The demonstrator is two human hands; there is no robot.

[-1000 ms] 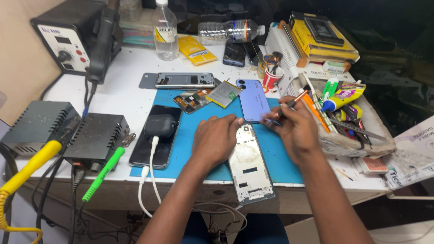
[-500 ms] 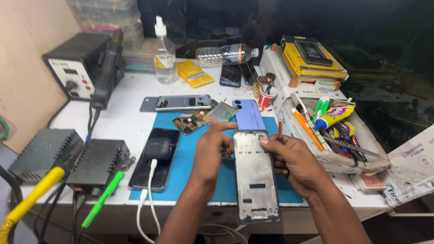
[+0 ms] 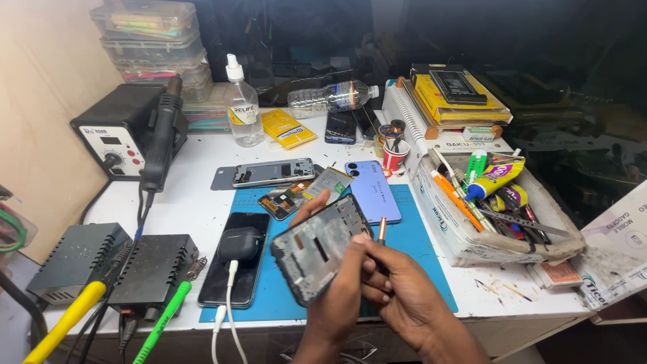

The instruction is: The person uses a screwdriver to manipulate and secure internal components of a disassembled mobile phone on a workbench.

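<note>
Left hand [image 3: 340, 290]: holds the phone frame [image 3: 322, 248] up, tilted, over the blue mat [image 3: 418, 249]
Right hand [image 3: 404, 290]: fingers closed on a thin tool [image 3: 381, 229], tip up beside the frame
Near: blue phone back [image 3: 373, 191] on the mat, black phone [image 3: 237, 266] with earbud case [image 3: 240, 243] to the left

phone frame [image 3: 320, 249] above mat [image 3: 418, 249], tool tray [image 3: 539, 222] right, soldering station [image 3: 111, 138] left

Two bare hands [image 3: 377, 290], bare forearms — no sleeves, gloves, rings, etc.
</note>
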